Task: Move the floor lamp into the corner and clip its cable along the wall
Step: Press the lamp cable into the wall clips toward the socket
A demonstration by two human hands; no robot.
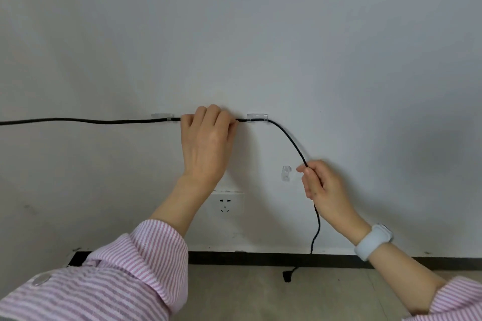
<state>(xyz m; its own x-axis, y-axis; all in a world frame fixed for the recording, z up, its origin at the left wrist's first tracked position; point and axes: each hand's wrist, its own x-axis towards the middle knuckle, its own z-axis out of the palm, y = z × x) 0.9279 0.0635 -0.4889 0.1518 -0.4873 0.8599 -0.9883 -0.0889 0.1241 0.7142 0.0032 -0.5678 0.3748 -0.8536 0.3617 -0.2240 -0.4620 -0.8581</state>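
Clipping stage: my left hand (pixel 206 143) pinches the cable (pixel 109 121) on the wall between two clips; my right hand (pixel 319 185) grips its slack. Next, probably seat it in the lower clip (pixel 286 173).

Three clips (pixel 257 117), one cable (pixel 287 138), one socket (pixel 225 204)

Left hand (pixel 206 141) raised, fingers curled; right hand (pixel 322 185) lower, pinching.

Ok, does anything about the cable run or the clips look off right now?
One thing: the third clear plastic clip sits empty, well below the two clear clips holding the black cable. The cable sags past it into the right hand. The left hand presses the clipped stretch. Nothing looks damaged.
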